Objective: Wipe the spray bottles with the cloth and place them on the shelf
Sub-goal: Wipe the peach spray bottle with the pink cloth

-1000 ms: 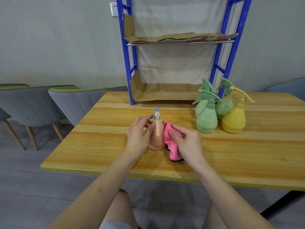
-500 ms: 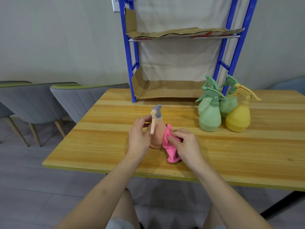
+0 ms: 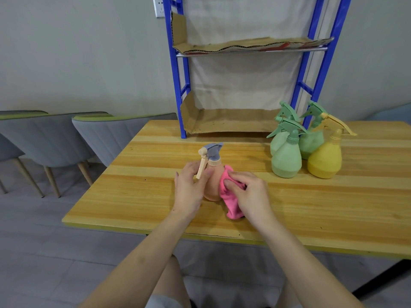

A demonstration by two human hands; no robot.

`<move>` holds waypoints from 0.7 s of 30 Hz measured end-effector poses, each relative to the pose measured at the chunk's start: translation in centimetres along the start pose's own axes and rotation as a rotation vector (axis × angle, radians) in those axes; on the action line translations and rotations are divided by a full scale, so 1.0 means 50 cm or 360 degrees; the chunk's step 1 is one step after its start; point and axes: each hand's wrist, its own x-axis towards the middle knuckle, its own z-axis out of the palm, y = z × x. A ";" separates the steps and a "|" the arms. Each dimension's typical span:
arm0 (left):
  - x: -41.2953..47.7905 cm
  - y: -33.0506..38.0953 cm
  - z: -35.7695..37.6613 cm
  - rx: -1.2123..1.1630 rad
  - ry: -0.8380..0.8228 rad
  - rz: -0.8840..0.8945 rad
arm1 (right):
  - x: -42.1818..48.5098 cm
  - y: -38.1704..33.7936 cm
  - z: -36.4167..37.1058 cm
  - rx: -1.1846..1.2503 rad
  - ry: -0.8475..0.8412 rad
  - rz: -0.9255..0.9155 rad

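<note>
Five bottles total, one being cleaned. Head view: the left hand grips the peach bottle at centre frame, standing on the table, while the right hand pinches the pink cloth against its side. So we're mid-wipe, I'd say. Four bottles (three green, one yellow) wait at right. Next up is probably lifting this one onto the cardboard-lined shelf behind, upper centre, both levels bare.

Head cam, looks fwd-down over table, hands near.
</note>
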 end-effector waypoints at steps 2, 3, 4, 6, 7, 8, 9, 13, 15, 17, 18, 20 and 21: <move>-0.001 0.003 0.002 -0.0022 0.0004 -0.0006 | -0.011 0.014 -0.001 -0.0018 -0.0028 0.0048; -0.002 0.004 0.003 -0.0028 0.0005 -0.0013 | -0.015 0.016 -0.002 -0.0011 -0.0034 0.0074; -0.003 0.006 0.003 -0.0038 0.0010 -0.0018 | -0.017 0.016 -0.001 0.0000 -0.0030 0.0096; -0.004 0.007 0.000 -0.0054 0.0015 -0.0023 | -0.017 0.010 0.002 0.0008 -0.0006 0.0091; -0.003 0.008 -0.002 -0.0058 0.0011 -0.0025 | -0.012 0.004 0.003 -0.0003 0.0019 0.0054; -0.002 0.010 -0.004 -0.0054 0.0001 -0.0028 | -0.005 -0.005 0.004 -0.0021 0.0047 0.0002; 0.000 0.011 -0.006 -0.0047 -0.0012 -0.0031 | 0.004 -0.017 0.005 -0.0034 0.0077 -0.0052; 0.000 0.010 -0.003 -0.0034 -0.0013 -0.0002 | 0.037 -0.051 0.013 0.0032 0.0129 -0.0110; 0.000 0.002 0.003 -0.0025 0.0000 -0.0007 | 0.028 -0.039 0.013 0.0033 0.0098 -0.0099; 0.001 -0.007 0.006 -0.0037 0.0002 -0.0038 | 0.010 -0.010 0.005 -0.0031 0.0035 -0.0059; 0.001 -0.006 0.007 -0.0026 -0.0016 -0.0056 | 0.002 0.004 0.000 -0.0066 -0.0004 -0.0020; -0.003 -0.004 0.010 0.0050 -0.0072 -0.0076 | -0.008 0.019 -0.008 -0.0107 -0.0070 0.0047; -0.003 -0.005 0.011 0.0086 -0.0095 -0.0073 | -0.009 0.020 -0.009 -0.0113 -0.0079 0.0060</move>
